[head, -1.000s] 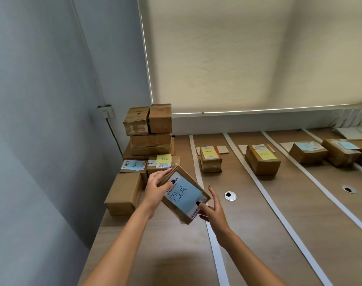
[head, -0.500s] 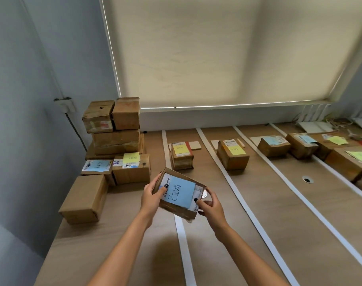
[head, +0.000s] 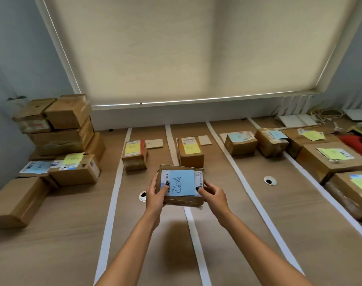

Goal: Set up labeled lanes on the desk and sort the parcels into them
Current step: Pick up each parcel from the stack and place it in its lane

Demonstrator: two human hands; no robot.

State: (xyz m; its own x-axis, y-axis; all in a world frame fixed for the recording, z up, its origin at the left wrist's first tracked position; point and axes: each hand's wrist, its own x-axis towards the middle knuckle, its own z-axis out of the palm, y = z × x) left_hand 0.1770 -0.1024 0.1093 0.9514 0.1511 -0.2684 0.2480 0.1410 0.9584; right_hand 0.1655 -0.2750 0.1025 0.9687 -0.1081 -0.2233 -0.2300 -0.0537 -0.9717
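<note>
Cardboard fills the middle of the head view: a small parcel [head: 181, 185] carrying a blue sticky note [head: 181, 183] with handwriting is held above the wooden desk [head: 52, 234] by both hands, over a white tape strip [head: 193, 230] that divides two lanes. Gripping the box's left edge, the left hand [head: 156, 196] has its thumb pressed on top; the right hand [head: 212, 195] clasps the right edge the same way. Just left of the hands a round cable port [head: 143, 196] sits in the desk, partly hidden by the left hand, and a second port [head: 270, 180] lies in a lane to the right. Beyond the held parcel, close behind it, a box with a yellow note [head: 190, 153] stands in its lane, and one lane to the left stands a box with red tape [head: 134, 154], also yellow-tagged. Small cardboard lane cards [head: 154, 143] lie flat behind those boxes. At left, an unsorted stack of boxes [head: 60, 129] rises against the wall, with a plain box [head: 17, 201] nearer the desk's front edge. To the right, lanes hold a blue-tagged box [head: 241, 142] and several larger parcels [head: 330, 162]. A drawn roller blind [head: 186, 48] covers the window behind.
</note>
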